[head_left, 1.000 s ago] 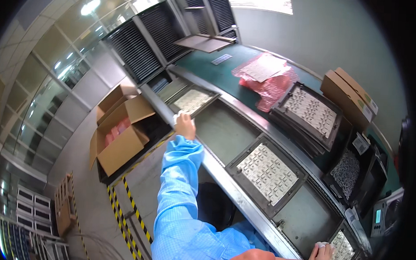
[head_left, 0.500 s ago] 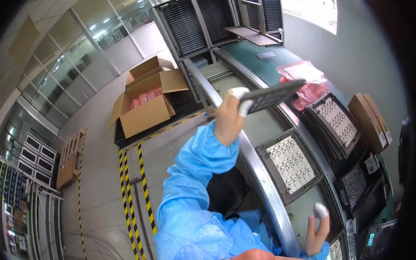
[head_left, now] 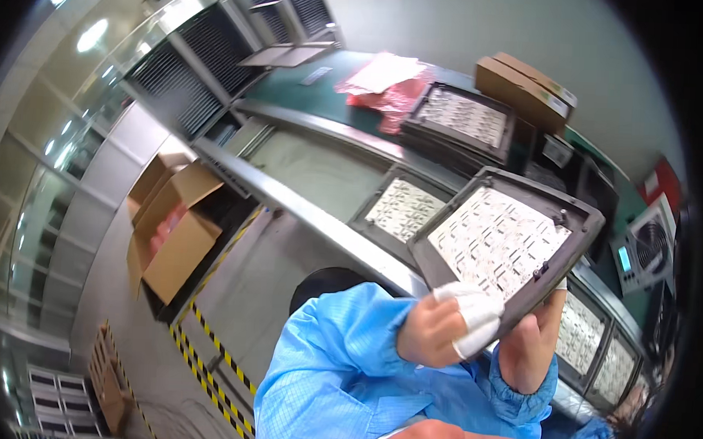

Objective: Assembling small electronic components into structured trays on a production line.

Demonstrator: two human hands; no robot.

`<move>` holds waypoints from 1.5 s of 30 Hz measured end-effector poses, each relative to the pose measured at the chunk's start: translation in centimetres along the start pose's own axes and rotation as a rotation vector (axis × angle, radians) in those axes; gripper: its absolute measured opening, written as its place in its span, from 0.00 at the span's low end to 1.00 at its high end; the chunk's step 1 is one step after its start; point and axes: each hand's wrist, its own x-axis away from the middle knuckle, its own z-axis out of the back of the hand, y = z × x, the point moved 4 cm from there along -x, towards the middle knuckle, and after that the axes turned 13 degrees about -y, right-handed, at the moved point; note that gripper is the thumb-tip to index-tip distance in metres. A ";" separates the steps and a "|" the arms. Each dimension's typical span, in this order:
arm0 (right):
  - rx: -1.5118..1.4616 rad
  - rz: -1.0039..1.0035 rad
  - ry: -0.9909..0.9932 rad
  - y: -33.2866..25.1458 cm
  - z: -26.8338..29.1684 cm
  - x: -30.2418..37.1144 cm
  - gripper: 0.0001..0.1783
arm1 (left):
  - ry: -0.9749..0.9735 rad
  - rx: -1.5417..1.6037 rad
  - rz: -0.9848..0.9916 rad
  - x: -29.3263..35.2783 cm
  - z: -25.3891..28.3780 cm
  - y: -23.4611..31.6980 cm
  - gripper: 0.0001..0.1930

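A black-framed tray [head_left: 499, 238] with a pale, patterned panel of small parts is tilted up above the conveyor line. Its near left edge is held by my left hand [head_left: 445, 325], whose fingers wear white finger covers and are closed over the frame. My right hand [head_left: 536, 337] supports the near right side, partly hidden beneath the frame. Behind it, a similar tray [head_left: 403, 208] lies on the conveyor. Farther back, a stack of black trays [head_left: 464, 121] stands on the green bench, its top one bearing a similar panel.
Pink bubble wrap [head_left: 388, 95] and cardboard boxes [head_left: 526, 90] are on the green bench [head_left: 290, 91]. A fan unit [head_left: 647, 244] stands at right. More trays [head_left: 582, 331] lie along the conveyor, near another person's hand [head_left: 632, 403]. An open carton [head_left: 174, 231] stands on the floor at left.
The view has swung right. My left hand has brought the raised tray closer and turned its panel into view. My right hand, empty before, is now on the tray too.
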 end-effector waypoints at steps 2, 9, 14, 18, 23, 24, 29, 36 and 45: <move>0.021 -0.036 0.099 -0.3 2.6 0.8 0.48 | -0.087 0.110 -0.022 -0.7 -2.4 1.1 0.26; -0.068 -0.053 0.270 -2.1 12.1 7.8 0.44 | -0.391 0.380 0.332 1.0 -5.7 -5.3 0.35; -0.068 -0.005 0.321 -2.0 15.2 10.7 0.44 | -0.696 1.330 1.048 6.1 -12.6 -10.3 0.32; 0.090 -0.143 0.294 -2.1 16.7 10.8 0.46 | -0.813 0.993 0.834 7.4 -15.7 -11.2 0.38; 0.660 -0.467 0.302 -0.9 20.3 11.6 0.25 | -0.837 0.658 0.687 8.2 -16.9 -13.0 0.35; 0.787 -0.504 0.270 -0.2 20.7 11.3 0.23 | -0.817 0.683 0.686 8.2 -16.9 -13.1 0.34; 1.249 -0.662 0.294 -0.8 19.8 8.3 0.19 | -0.842 0.616 0.773 8.4 -16.5 -13.7 0.33; 1.504 -0.651 0.295 1.9 19.0 3.3 0.32 | -0.855 0.544 0.867 10.0 -15.1 -16.1 0.37; 1.949 -0.622 0.127 5.8 20.1 1.4 0.31 | -0.929 0.406 0.904 10.7 -13.7 -17.1 0.38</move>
